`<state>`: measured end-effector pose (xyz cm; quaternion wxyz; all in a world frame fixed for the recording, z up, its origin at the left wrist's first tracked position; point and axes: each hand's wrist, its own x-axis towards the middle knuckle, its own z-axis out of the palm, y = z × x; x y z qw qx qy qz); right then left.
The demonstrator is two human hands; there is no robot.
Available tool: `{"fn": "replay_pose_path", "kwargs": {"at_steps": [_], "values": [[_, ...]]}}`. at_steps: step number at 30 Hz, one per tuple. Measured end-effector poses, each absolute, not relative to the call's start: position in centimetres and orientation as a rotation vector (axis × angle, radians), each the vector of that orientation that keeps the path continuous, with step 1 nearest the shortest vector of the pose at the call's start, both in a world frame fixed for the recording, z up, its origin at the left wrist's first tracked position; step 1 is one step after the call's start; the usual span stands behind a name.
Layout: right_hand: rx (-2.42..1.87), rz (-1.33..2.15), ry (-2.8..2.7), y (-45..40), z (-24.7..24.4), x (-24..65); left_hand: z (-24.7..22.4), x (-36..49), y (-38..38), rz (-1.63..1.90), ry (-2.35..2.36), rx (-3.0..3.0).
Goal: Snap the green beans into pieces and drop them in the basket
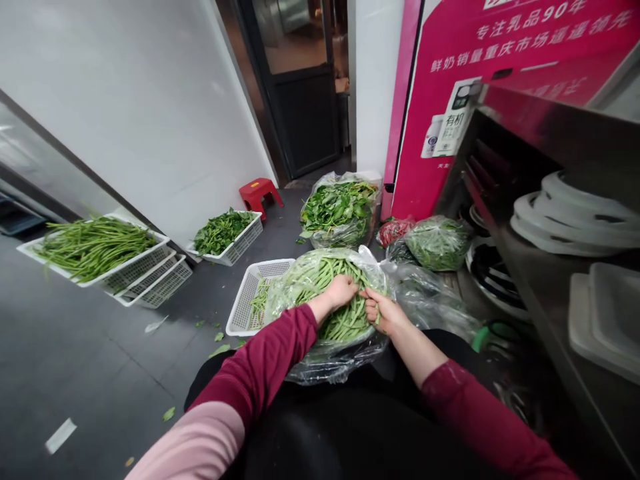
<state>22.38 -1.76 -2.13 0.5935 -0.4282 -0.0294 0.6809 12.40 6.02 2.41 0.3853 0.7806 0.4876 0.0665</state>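
A clear plastic bag (287, 287) full of green beans (345, 327) stands open in front of my lap. Over the beans, my left hand (341, 291) is closed in a pinch. Close beside it, my right hand (383, 312) is wrapped round a green bean, part of which shows below the fingers. The fingertips of both hands nearly meet, apparently at the same bean; its far end is too small to make out. Left of the bag, partly covered by it, a white basket (239, 307) holds some green beans.
White baskets (155, 283) with long green stems stand at left, near another basket (240, 250) of leaves and a red stool (260, 197). Bagged leafy greens (340, 203) are ahead. At right are more bagged greens (437, 243) and a metal shelf (530, 280) with lids.
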Motion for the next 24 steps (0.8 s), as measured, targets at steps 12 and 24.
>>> {"fn": "replay_pose_path", "kwargs": {"at_steps": [12, 24], "values": [[-1.105, 1.696, -0.576, -3.6, -1.2, 18.7, 3.9, 4.7, -1.2, 0.384, 1.050, 1.615], [-1.074, 1.581, -0.565, -5.9, -2.0, 16.0, 3.5, 2.4, -4.2, 0.162, 1.038, 1.212]]}}
